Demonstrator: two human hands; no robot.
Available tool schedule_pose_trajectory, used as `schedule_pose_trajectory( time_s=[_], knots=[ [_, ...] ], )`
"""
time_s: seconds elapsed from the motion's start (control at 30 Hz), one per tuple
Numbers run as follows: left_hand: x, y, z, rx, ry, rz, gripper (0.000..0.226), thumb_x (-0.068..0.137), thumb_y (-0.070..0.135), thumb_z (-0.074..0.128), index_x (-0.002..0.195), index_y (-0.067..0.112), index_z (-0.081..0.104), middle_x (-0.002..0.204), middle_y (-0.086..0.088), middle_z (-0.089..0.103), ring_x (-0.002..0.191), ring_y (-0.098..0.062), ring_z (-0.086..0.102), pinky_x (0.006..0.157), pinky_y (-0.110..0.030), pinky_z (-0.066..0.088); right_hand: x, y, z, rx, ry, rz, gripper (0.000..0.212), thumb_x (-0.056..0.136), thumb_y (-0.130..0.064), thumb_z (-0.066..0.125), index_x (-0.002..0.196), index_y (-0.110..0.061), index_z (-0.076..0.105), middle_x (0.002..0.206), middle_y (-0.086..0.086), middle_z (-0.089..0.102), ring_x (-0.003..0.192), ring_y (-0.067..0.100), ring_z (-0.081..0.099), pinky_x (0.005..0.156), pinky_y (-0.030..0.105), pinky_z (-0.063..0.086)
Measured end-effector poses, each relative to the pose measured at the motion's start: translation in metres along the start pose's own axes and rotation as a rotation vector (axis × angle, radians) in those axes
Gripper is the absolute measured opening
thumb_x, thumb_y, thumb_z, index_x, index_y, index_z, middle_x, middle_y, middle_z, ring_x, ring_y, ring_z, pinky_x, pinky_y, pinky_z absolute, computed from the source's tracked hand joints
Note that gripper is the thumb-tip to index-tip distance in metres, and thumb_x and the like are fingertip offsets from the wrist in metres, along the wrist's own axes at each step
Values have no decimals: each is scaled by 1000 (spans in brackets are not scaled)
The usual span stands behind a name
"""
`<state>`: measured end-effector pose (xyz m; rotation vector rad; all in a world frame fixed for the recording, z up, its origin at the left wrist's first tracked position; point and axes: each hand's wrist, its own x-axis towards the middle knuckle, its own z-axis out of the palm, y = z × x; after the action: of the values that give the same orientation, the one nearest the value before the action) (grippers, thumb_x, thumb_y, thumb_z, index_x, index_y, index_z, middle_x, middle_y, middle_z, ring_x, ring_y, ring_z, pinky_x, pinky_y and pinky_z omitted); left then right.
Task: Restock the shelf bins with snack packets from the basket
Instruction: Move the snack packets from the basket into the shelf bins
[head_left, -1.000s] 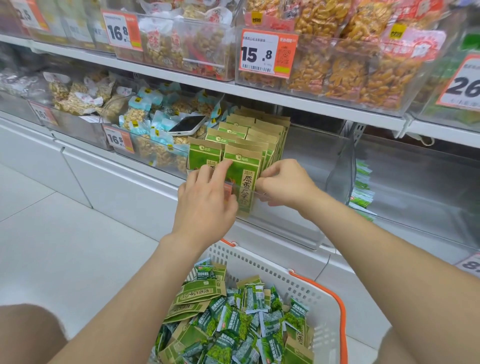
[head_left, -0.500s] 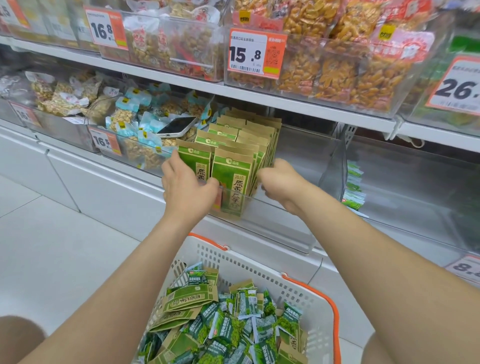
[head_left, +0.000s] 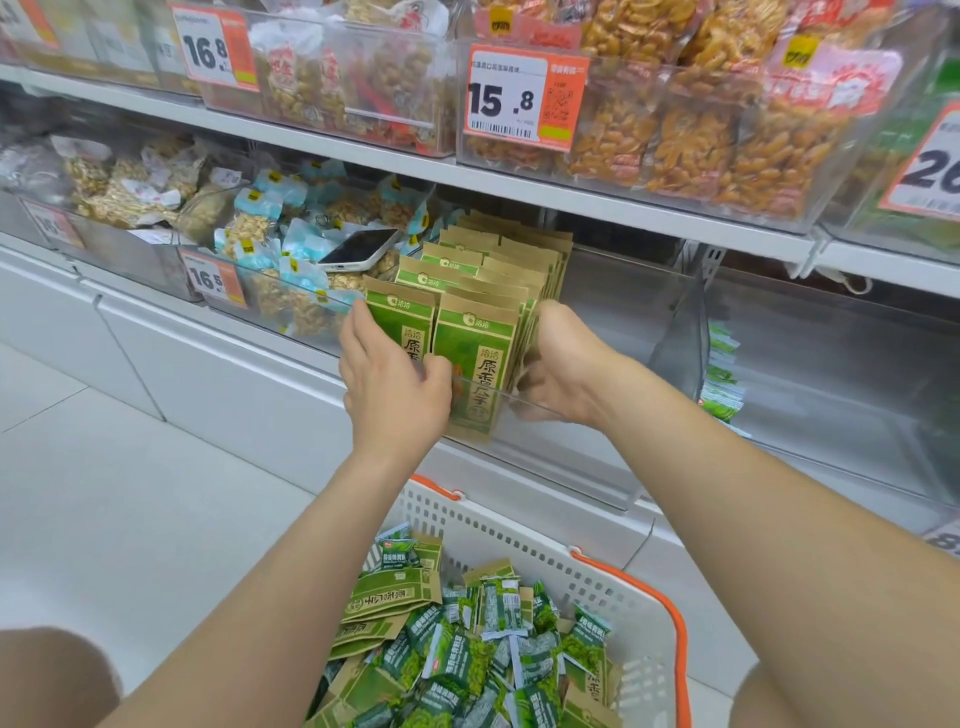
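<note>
Two rows of upright green-and-tan snack packets (head_left: 470, 332) stand in a clear shelf bin (head_left: 623, 322). My left hand (head_left: 392, 382) grips the front packet of the left row (head_left: 397, 317) from its left side, thumb across the face. My right hand (head_left: 558, 366) presses against the right side of the right row, fingers curled around the packets' edges. Below, a white basket (head_left: 524, 535) with orange handles holds several green snack packets (head_left: 467, 660) lying loose.
A white phone (head_left: 358, 249) lies on the nut packets in the bin to the left. Price tags hang on bin fronts. The bin to the right (head_left: 831, 374) holds a few small green packets (head_left: 719, 374) at its left wall. The shelf above carries bins of orange snacks.
My left hand has slid down and left from the packet tops to the left row's side. My right hand has closed in against the right row. The view moved closer.
</note>
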<state>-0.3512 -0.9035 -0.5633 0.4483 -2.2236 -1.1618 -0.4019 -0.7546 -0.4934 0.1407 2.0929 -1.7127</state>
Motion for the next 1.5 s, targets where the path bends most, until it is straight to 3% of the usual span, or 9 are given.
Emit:
schedule_pose_trajectory(
  time_s=[0.3,0.43,0.57,0.87,1.07,1.17,1.23,1.33,1.5],
  knots=[
    [-11,-12,-11,-64,6,94,74,100,25,67,158,7,25,160,-11,32,147,-22,32,119,-32,31,-13,12,-5,-568,-86,-50,40,100,-26,40,116,-2,68,91,15,79,77,27,79,73,38,66],
    [-31,-10,-13,82,90,72,46,94,21,67,135,15,45,140,-12,40,127,-32,41,102,-46,41,-31,20,-4,-861,257,-394,27,92,-23,47,71,-10,56,79,12,66,83,38,66,63,36,49],
    [-39,-15,-14,211,-52,207,8,94,29,60,102,29,58,111,3,60,110,-25,53,89,-40,43,-66,18,3,-1128,410,-723,20,87,-24,52,71,-13,58,72,8,60,70,36,55,63,37,39],
    [-104,-44,11,577,-928,251,17,89,17,60,89,34,61,92,8,65,90,-20,61,82,-38,57,-110,97,-4,-1737,-530,-150,29,98,-19,49,70,-14,51,69,3,51,62,22,47,54,30,39],
    [-158,-77,39,1011,-1436,278,19,98,5,55,79,7,57,79,-9,56,66,-26,50,62,-38,44,-113,152,-14,-1905,-632,-58,24,101,-11,45,77,-13,51,83,4,53,64,19,49,55,34,43],
    [-177,-91,42,1287,-1527,352,35,98,-5,52,132,-1,59,140,-23,53,98,-33,65,76,-40,52,-115,163,-19,-1883,-624,-123,21,98,-8,47,79,-12,53,84,5,54,62,19,48,49,32,40],
    [-184,-95,39,1394,-1574,385,58,102,-5,47,158,5,36,171,-24,6,132,-39,56,95,-44,52,-116,166,-20,-1867,-635,-148,23,98,-6,47,77,-13,50,80,4,52,60,19,46,49,31,38],
    [-188,-105,35,1406,-1605,434,44,104,-4,47,147,-8,43,166,-29,20,154,-38,28,116,-47,37,-117,168,-18,-1881,-649,-166,23,99,-6,48,78,-13,50,80,3,52,60,18,46,50,32,42],
    [-187,-127,32,1227,-1485,286,47,98,-10,59,143,1,49,149,-23,50,122,-30,64,92,-33,51,-112,168,-11,-1907,-661,-206,11,99,-7,50,94,-11,60,85,3,55,62,17,50,48,32,41]
  ],
)
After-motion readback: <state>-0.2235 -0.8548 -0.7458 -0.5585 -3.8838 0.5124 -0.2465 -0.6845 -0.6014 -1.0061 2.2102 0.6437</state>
